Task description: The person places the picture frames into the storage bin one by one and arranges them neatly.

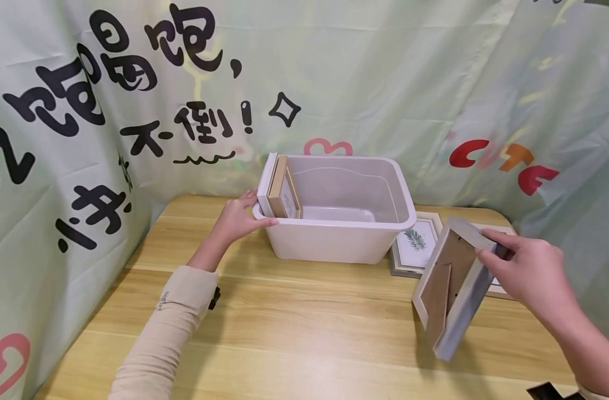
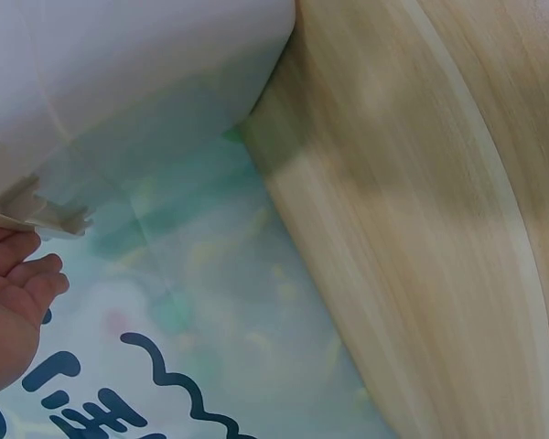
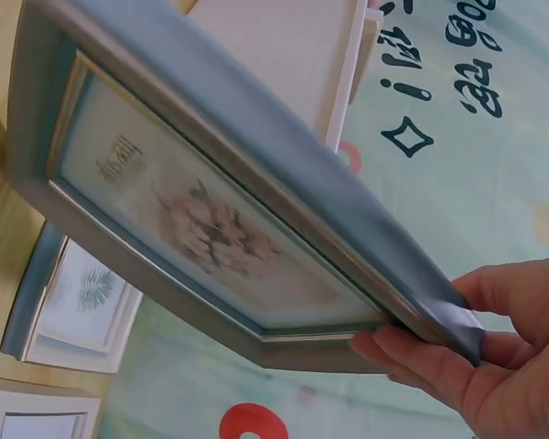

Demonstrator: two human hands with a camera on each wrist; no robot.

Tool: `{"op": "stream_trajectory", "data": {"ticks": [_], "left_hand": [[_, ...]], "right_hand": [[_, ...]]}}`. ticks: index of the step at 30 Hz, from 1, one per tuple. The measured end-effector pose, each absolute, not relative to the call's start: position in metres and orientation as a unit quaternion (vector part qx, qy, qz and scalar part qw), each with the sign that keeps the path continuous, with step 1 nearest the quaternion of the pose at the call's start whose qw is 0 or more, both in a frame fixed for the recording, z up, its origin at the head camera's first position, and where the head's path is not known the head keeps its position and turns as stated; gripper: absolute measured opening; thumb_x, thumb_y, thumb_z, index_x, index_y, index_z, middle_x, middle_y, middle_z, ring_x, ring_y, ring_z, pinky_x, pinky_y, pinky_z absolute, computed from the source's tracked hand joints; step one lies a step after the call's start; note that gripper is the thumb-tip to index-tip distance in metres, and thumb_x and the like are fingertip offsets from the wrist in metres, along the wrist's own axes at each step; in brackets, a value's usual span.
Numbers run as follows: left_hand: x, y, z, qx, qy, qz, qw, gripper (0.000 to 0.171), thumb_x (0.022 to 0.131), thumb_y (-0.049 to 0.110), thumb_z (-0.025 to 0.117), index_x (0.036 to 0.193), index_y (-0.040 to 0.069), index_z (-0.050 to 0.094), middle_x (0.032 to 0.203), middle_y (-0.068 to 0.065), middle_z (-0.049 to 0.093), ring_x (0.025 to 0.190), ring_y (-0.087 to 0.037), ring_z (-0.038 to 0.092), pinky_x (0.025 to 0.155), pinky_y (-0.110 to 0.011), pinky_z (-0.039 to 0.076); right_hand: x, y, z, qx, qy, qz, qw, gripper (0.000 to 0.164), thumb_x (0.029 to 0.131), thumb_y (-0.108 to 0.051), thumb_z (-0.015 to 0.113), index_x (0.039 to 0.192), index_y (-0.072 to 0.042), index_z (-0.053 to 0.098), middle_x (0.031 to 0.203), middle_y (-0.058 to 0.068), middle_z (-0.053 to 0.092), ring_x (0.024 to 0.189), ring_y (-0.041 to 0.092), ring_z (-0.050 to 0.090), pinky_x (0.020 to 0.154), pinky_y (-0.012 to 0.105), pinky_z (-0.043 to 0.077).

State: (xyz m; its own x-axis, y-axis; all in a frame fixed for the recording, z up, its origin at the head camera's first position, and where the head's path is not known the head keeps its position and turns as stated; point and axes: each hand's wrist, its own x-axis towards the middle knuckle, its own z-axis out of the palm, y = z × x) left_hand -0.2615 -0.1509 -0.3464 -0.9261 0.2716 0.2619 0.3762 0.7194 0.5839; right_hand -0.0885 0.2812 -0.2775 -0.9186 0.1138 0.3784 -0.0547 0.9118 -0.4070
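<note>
Plainly, in the head view, a gray picture frame (image 1: 459, 283) is held tilted over the right part of the counter (image 1: 284, 333) by the right hand (image 1: 529, 266). Its upper edge is pinched between thumb and fingers, and its brown back and folding stand are turned to view; whether its lowest corner is touching the counter cannot be told. A pale bin (image 1: 329, 241) is set at the back of the counter, and its left front corner is gripped by the left hand (image 1: 238, 221), with the thumb laid along the front rim. A white frame (image 1: 267, 186) and a wooden frame (image 1: 279, 189) are stood on edge side by side at the bin's left end. Just beside the bin's right end, stacked frames (image 1: 418, 239) are laid flat, a green sprig being shown on the top one. A printed curtain (image 1: 384, 83) is hung behind.

In the left wrist view, the bin's rim is held from below by the curled fingers at the left edge; the thumb is hidden.

In the right wrist view, the gray frame's front is shown, with a flower picture set inside a thin gold edging. One end is held by the right hand in a narrow grip, and the sprig picture is seen lower left.
</note>
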Motion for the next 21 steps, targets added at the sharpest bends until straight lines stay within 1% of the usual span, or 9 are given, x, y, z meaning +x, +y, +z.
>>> {"op": "stream_trajectory", "data": {"ticks": [3,6,9,11,14,16,17,19,21], "left_hand": [[-0.262,-0.151,-0.346,-0.173,-0.929,-0.319,0.076,0.08,0.068,0.046,0.078,0.125,-0.005,0.054,0.138,-0.024,0.043,0.135,-0.037,0.033,0.111,-0.048,0.029],[-0.262,-0.151,-0.345,-0.17,-0.933,-0.31,0.074,0.085,0.068,0.048,0.077,0.128,-0.006,0.051,0.138,-0.023,0.042,0.136,-0.037,0.031,0.111,-0.049,0.028],[-0.261,-0.151,-0.344,-0.169,-0.933,-0.309,0.074,0.084,0.068,0.046,0.078,0.128,-0.006,0.051,0.138,-0.023,0.042,0.136,-0.037,0.032,0.111,-0.048,0.028],[-0.261,-0.15,-0.344,-0.17,-0.933,-0.309,0.075,0.082,0.068,0.045,0.078,0.127,-0.005,0.051,0.138,-0.023,0.042,0.135,-0.037,0.032,0.111,-0.048,0.029],[-0.262,-0.15,-0.344,-0.171,-0.932,-0.31,0.077,0.081,0.068,0.045,0.078,0.127,-0.005,0.053,0.137,-0.023,0.043,0.135,-0.037,0.033,0.11,-0.048,0.03],[-0.262,-0.15,-0.345,-0.171,-0.931,-0.313,0.078,0.08,0.068,0.045,0.078,0.126,-0.004,0.054,0.137,-0.023,0.043,0.134,-0.037,0.034,0.11,-0.047,0.03],[-0.262,-0.15,-0.345,-0.171,-0.931,-0.313,0.078,0.08,0.068,0.045,0.078,0.126,-0.003,0.054,0.137,-0.023,0.044,0.134,-0.036,0.034,0.11,-0.047,0.031],[-0.263,-0.151,-0.345,-0.17,-0.93,-0.317,0.077,0.079,0.068,0.045,0.078,0.125,-0.003,0.055,0.137,-0.023,0.044,0.134,-0.036,0.034,0.11,-0.047,0.031],[-0.263,-0.151,-0.345,-0.17,-0.929,-0.319,0.077,0.077,0.068,0.044,0.079,0.125,-0.003,0.055,0.136,-0.023,0.044,0.134,-0.035,0.035,0.11,-0.046,0.031]], "right_hand": [[-0.088,0.277,-0.277,-0.014,-0.946,0.219,0.239,0.033,0.08,-0.009,0.061,0.109,0.008,0.064,0.049,0.005,0.052,0.038,-0.006,0.029,0.038,0.021,0.024],[-0.09,0.274,-0.276,-0.016,-0.937,0.224,0.269,0.034,0.081,-0.008,0.062,0.111,0.007,0.064,0.056,0.015,0.059,0.039,-0.012,0.029,0.036,0.019,0.026],[-0.092,0.272,-0.274,-0.013,-0.926,0.235,0.294,0.034,0.081,-0.006,0.062,0.113,0.007,0.063,0.072,0.027,0.065,0.042,-0.018,0.03,0.035,0.017,0.026],[-0.093,0.271,-0.272,-0.013,-0.921,0.234,0.312,0.033,0.081,-0.005,0.061,0.112,0.007,0.063,0.078,0.031,0.065,0.043,-0.021,0.028,0.035,0.015,0.026],[-0.097,0.271,-0.268,-0.018,-0.914,0.226,0.336,0.032,0.082,-0.004,0.06,0.11,0.009,0.064,0.084,0.033,0.065,0.044,-0.023,0.024,0.039,0.014,0.024],[-0.098,0.271,-0.265,-0.023,-0.91,0.217,0.352,0.031,0.082,-0.004,0.059,0.109,0.01,0.064,0.077,0.032,0.064,0.044,-0.023,0.022,0.042,0.012,0.022],[-0.098,0.271,-0.262,-0.026,-0.907,0.218,0.359,0.031,0.082,-0.005,0.058,0.108,0.01,0.064,0.078,0.033,0.064,0.045,-0.024,0.022,0.044,0.011,0.021],[-0.099,0.27,-0.257,-0.033,-0.902,0.218,0.371,0.031,0.083,-0.006,0.057,0.109,0.009,0.064,0.076,0.032,0.063,0.046,-0.024,0.02,0.047,0.01,0.02],[-0.1,0.269,-0.25,-0.04,-0.897,0.224,0.379,0.032,0.084,-0.007,0.056,0.111,0.008,0.064,0.076,0.033,0.063,0.048,-0.026,0.021,0.05,0.007,0.021]]}}
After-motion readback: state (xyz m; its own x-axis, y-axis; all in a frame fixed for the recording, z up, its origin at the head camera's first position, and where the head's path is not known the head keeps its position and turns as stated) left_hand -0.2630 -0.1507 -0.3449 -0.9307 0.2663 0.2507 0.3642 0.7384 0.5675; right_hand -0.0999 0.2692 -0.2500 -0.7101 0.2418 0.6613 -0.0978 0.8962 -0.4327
